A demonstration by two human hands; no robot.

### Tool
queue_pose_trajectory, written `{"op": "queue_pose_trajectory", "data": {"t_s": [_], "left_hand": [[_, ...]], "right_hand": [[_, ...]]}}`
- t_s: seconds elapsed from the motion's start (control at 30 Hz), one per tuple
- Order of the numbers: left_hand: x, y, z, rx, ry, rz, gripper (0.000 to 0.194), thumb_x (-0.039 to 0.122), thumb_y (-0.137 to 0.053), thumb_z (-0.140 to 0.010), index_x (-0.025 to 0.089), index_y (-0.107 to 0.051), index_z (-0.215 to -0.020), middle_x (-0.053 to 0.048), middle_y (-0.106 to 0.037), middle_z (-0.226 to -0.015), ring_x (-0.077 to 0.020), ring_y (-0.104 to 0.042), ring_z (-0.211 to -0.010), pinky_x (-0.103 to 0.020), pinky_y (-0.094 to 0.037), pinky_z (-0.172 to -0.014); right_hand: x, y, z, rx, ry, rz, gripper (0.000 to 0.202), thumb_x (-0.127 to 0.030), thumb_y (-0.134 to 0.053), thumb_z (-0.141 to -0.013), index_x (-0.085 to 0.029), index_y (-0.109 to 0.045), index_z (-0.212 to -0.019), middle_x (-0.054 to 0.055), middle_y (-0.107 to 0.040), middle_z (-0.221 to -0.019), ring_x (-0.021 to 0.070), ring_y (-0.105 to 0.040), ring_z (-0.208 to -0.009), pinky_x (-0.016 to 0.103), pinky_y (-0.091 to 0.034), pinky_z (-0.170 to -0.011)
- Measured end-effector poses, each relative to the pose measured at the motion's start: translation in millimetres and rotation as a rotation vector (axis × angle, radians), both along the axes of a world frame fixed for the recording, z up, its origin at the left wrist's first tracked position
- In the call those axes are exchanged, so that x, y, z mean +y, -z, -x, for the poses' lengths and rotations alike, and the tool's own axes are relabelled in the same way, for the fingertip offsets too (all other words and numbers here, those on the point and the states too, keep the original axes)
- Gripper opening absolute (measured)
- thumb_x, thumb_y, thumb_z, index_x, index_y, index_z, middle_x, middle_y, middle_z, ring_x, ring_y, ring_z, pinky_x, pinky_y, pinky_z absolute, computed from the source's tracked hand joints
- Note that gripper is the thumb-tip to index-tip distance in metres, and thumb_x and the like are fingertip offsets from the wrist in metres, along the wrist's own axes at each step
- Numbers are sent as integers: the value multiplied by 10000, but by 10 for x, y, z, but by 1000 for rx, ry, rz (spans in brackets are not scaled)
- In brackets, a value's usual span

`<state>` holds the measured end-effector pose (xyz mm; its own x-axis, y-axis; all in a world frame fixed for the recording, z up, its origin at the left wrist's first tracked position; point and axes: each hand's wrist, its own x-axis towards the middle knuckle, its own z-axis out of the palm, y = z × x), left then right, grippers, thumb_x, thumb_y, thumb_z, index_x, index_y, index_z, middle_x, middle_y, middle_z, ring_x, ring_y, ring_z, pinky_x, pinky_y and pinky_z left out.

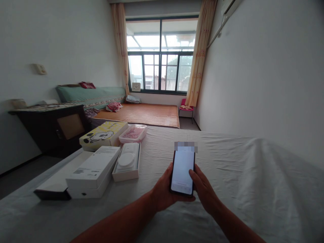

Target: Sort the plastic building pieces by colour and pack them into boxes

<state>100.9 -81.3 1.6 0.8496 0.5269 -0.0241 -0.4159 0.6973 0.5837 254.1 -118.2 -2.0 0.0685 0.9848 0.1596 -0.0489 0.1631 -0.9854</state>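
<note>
A smartphone (183, 170) with a dark edge and a lit, pale screen is held upright above the grey-white sheet. My left hand (164, 190) is closed around its left side and lower end, with fingers behind it. On the other side, my right hand (202, 185) grips the right edge, its thumb lying over the screen. Left of the hands stands an open white box (126, 162) with a round white disc inside. Beside it are a closed white box (93, 168) and a flatter white box with a black side (53, 182).
A yellow cartoon box (105, 135) and a clear container of pink pieces (133, 133) stand behind the white boxes. The rumpled sheet (222, 162) covers the surface. Farther off are a dark cabinet (53, 126), a mat-covered bed (146, 113) and a pink chair (186, 108).
</note>
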Motion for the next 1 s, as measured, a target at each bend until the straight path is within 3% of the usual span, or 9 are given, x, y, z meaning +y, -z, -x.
{"op": "queue_pose_trajectory", "data": {"t_s": [0.47,0.8,1.0], "left_hand": [[11,16,5,-4,12,3,650,621,-296,-863,180,-462,-1311,-143,-602,-1188,-300,-567,-1049,-526,-381,-915],[-3,-9,10,-3,3,-13,635,605,-315,-866,166,-467,-1299,-153,-590,-1206,-314,-560,-1072,-537,-367,-925],[-12,-20,5,0,14,-22,631,600,-293,-876,169,-456,-1307,-150,-590,-1209,-309,-564,-1068,-528,-375,-919]], "right_hand": [[-2,-5,-1,11,4,12,479,-510,-510,-835,-241,-497,-1231,62,-621,-1156,259,-571,-1057,380,-513,-829],[-14,-36,9,11,6,-1,465,-497,-512,-839,-226,-509,-1217,71,-636,-1122,266,-580,-1051,430,-471,-908],[-18,-55,11,30,-7,26,457,-504,-500,-845,-236,-504,-1215,64,-638,-1123,258,-596,-1025,392,-507,-847]]}}
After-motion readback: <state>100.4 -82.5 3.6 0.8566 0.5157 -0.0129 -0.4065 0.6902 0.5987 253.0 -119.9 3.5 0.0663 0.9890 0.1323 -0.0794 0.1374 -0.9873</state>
